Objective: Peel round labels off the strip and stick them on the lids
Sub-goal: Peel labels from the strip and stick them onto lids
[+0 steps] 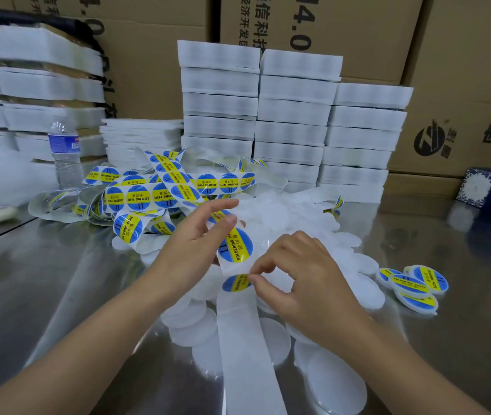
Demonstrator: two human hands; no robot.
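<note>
Single head-worn view, forward and down, close over the steel table (pixel 58 280).

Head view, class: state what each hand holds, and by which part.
The left hand pinches the label strip above its bend; the right hand pinches a round label by its right edge.

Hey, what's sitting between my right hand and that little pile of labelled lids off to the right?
In the head view, plain unlabelled white lids lie between your right hand and the labelled lids.
</note>
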